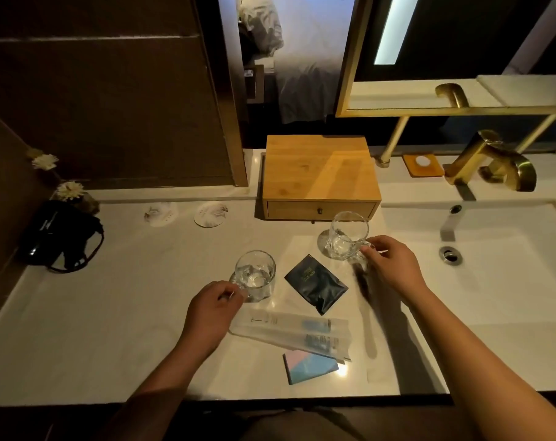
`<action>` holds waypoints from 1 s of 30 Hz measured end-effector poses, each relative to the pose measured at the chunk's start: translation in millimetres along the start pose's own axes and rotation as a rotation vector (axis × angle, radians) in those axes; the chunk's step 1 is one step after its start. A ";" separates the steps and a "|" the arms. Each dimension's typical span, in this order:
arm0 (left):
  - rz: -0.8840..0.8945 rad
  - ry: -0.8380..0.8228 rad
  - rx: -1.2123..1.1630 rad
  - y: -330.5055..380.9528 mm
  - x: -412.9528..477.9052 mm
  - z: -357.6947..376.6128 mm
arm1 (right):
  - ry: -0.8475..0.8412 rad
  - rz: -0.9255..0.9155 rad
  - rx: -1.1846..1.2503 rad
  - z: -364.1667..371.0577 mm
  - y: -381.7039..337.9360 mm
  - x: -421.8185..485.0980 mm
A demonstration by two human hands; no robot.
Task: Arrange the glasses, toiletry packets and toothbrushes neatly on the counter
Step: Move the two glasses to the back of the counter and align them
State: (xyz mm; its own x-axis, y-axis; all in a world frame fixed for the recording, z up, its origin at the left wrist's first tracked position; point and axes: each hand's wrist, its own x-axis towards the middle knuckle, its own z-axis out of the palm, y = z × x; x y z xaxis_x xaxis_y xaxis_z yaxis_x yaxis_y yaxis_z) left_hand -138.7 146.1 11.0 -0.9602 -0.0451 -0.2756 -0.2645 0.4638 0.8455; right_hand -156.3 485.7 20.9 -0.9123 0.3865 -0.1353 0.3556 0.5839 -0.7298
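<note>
Two glasses stand on my counter: my left hand pinches the near glass, my right hand pinches the far glass. Between my hands lies a dark packet; nearer me, two wrapped toothbrushes and a pink-blue packet.

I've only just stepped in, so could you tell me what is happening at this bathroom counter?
A person is tidying toiletries on the white counter. The left hand grips the handle of one glass mug, and the right hand grips the handle of another glass mug near the wooden drawer box. A dark packet, two wrapped toothbrushes and a pink-and-blue packet lie loosely between the arms, not yet lined up.
</note>
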 end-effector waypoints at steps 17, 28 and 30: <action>0.095 0.035 0.008 -5.7 18.3 -14.6 | 0.070 0.014 0.128 2.4 -9.8 -3.5; 0.008 0.108 -0.115 -18.9 38.5 -82.1 | 0.049 -0.005 0.255 40.5 -75.8 -31.7; -0.005 0.124 -0.117 -25.4 43.2 -99.4 | 0.036 -0.020 0.264 54.1 -93.9 -35.8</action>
State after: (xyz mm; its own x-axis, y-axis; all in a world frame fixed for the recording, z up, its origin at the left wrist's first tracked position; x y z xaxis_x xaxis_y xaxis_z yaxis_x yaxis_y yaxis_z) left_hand -182.4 44.4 23.1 -0.9606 -0.1591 -0.2280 -0.2713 0.3576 0.8936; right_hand -168.0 378.4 58.0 -0.9094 0.4042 -0.0986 0.2676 0.3867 -0.8825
